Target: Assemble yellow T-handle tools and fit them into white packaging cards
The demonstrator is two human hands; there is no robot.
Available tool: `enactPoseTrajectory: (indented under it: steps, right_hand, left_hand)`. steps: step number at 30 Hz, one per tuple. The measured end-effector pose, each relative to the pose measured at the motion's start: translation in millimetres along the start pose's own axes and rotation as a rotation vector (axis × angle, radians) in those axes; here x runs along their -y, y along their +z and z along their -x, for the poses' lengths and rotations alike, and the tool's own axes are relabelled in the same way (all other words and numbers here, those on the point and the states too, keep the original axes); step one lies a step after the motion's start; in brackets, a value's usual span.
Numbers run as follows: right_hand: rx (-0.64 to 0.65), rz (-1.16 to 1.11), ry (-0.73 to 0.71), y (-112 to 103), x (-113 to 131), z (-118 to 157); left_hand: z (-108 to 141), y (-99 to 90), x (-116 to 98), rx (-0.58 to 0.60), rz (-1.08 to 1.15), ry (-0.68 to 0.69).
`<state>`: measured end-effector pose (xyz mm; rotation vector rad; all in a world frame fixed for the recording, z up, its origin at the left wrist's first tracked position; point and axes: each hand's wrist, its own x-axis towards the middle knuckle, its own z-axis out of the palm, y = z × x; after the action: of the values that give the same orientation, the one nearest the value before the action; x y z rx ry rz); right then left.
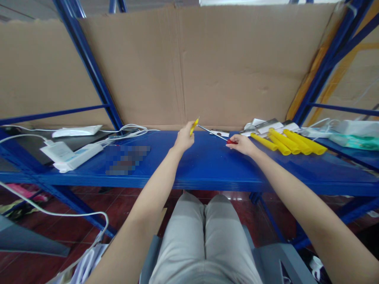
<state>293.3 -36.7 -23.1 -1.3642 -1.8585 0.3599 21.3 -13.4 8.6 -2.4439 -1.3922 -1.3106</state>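
Observation:
In my left hand [184,137], closed fingers grip a short yellow tool [194,126] with a thin point at its upper end; its exact kind is too small to tell. My right hand [241,144] is closed around the red handle of a screwdriver [217,135]. The screwdriver's long metal shaft slants up and left, and its tip comes close to the yellow tool; I cannot tell whether they touch. Both hands are above the blue shelf [207,167]. Several yellow tubes [284,142] lie side by side to the right of my right hand.
A white power strip [77,157] and a plug with white cables [130,130] lie on the left. Cardboard [237,63] stands along the back between blue metal posts [91,67]. Papers [268,126] lie behind the tubes, with plastic packs [357,134] farther right.

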Motion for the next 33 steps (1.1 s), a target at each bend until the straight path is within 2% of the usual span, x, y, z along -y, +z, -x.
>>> enactPoseTrajectory:
  steps: [5, 12, 33]
  right_hand:
    - [-0.049, 0.043, -0.058, -0.8, 0.3, 1.5]
    - [-0.002, 0.208, -0.15, -9.2, 12.5, 10.0]
    - [0.094, 0.238, -0.149, -13.3, 22.7, 13.0]
  left_hand:
    - [0.9, -1.4, -1.5, 0.015, -0.009, 0.014]
    - [1.4, -1.3, -0.9, 0.012, -0.026, 0.017]
    - [-0.1, -0.2, -3.6, 0.002, -0.016, -0.016]
